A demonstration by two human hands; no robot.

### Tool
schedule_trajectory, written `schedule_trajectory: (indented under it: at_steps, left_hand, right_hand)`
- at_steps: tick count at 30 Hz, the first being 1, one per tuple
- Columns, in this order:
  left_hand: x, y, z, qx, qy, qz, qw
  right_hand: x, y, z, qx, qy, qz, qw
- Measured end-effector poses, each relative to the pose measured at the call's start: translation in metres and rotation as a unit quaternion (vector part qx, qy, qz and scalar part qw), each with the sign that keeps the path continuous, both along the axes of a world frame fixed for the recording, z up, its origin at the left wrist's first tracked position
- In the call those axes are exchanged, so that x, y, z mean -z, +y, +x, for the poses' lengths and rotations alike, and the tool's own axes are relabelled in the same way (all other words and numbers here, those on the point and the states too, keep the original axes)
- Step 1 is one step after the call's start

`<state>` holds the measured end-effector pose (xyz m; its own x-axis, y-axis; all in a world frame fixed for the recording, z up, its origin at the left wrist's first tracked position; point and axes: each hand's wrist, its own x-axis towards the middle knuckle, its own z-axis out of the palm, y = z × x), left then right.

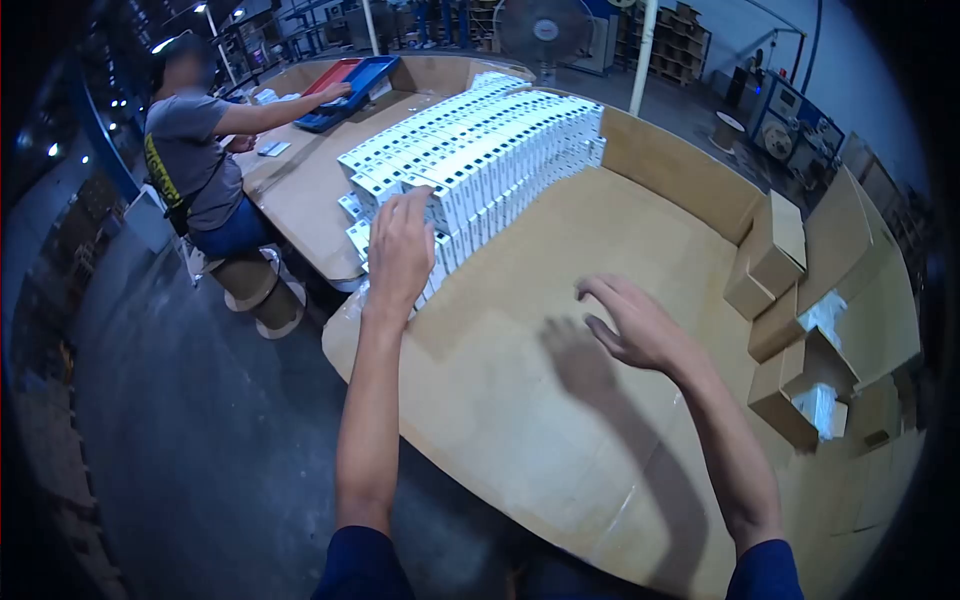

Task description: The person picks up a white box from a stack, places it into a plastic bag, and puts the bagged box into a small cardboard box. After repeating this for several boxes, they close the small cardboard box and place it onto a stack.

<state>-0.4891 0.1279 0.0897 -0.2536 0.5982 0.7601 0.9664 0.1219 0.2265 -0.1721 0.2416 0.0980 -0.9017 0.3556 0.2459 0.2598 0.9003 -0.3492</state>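
Observation:
Long rows of small white boxes (pixel 480 150) with dark square marks stand packed and stacked on the cardboard-covered table. At the near end of these rows is my left hand (pixel 400 250), its fingers stretched upward in front of the boxes. It overlaps some of them, and whether the fingertips touch is hard to make out. My right hand (pixel 635 320) hovers over the brown cardboard surface (pixel 520 400) with thumb and fingers apart, holding nothing. Its shadow falls on the cardboard to its left.
A co-worker (pixel 205 160) sits at the left, one arm reaching to a blue tray (pixel 365 85) beside a red tray (pixel 330 80). Open cardboard boxes (pixel 765 250) with plastic-wrapped contents line the right side. A raised cardboard edge (pixel 680 175) borders the back. A fan (pixel 545 32) stands beyond.

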Motion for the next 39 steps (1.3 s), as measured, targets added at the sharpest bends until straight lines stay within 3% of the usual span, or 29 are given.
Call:
schedule_trajectory:
  at_steps: [3,5,8,15,22,25,29,33,34,37,39]
  left_hand:
    - [0.009,0.008,-0.020,-0.012,0.041,-0.027,0.999]
    - [0.009,0.008,-0.024,-0.006,0.031,-0.023,0.999]
    - [0.008,0.008,-0.025,-0.001,0.032,-0.005,0.999]
    - [0.015,0.004,-0.036,-0.006,0.075,-0.004,0.997]
    - [0.013,-0.023,-0.022,-0.008,0.064,0.008,0.998]
    - [0.007,-0.037,-0.001,-0.004,0.057,0.019,0.998]
    - [0.014,-0.050,0.029,0.048,-0.019,0.023,0.998]
    - [0.034,-0.052,0.070,0.121,-0.078,0.040,0.989]
    - [0.037,-0.052,0.084,0.136,-0.081,0.047,0.986]
    - [0.043,-0.060,0.129,0.177,-0.039,0.051,0.982]
    - [0.036,-0.062,0.166,0.222,0.005,0.061,0.973]
  right_hand:
    - [-0.012,0.016,-0.080,-0.050,-0.014,0.027,0.998]
    - [-0.015,0.026,-0.126,-0.070,0.066,0.040,0.995]
    - [-0.015,0.048,-0.174,-0.072,0.089,0.073,0.991]
    - [-0.020,0.060,-0.195,-0.063,-0.037,0.161,0.984]
    - [-0.024,0.056,-0.198,-0.047,-0.089,0.156,0.983]
    - [-0.006,0.062,-0.195,-0.059,-0.005,0.173,0.983]
    - [-0.028,0.045,-0.162,-0.039,0.024,0.020,0.999]
    - [0.009,0.034,-0.100,-0.011,0.232,-0.098,0.968]
    - [0.006,0.021,-0.076,0.034,0.214,-0.175,0.960]
    - [-0.014,-0.035,-0.006,0.070,0.170,-0.472,0.862]
    - [0.001,-0.056,0.022,0.024,0.227,-0.549,0.804]
